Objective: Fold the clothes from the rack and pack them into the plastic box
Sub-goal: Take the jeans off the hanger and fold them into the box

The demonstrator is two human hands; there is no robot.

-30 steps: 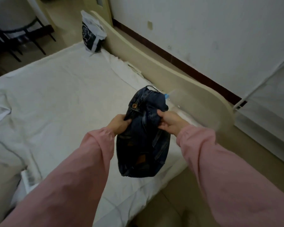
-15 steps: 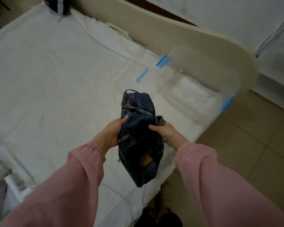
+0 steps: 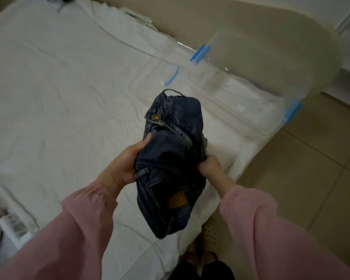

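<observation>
White sheets covered the bed (image 3: pixel 59 98), and the clear plastic box (image 3: pixel 226 68) sat on its corner, open on top. The folded jeans (image 3: pixel 170 168) hung just short of the box, above the sheet and not yet inside. The left hand (image 3: pixel 125 162) clasped the bundle's edge farther from the box. The right hand (image 3: pixel 209 165) pinched the nearer edge. To my mind, both grips needed to stay firm so the fold held while the bundle cleared the box wall and was laid flat.

1 jeans (image 3: pixel 170 158), 1 plastic box (image 3: pixel 251 77), 1 bed (image 3: pixel 69 87), 2 hands: L hand (image 3: pixel 125 164), R hand (image 3: pixel 209 167).
</observation>
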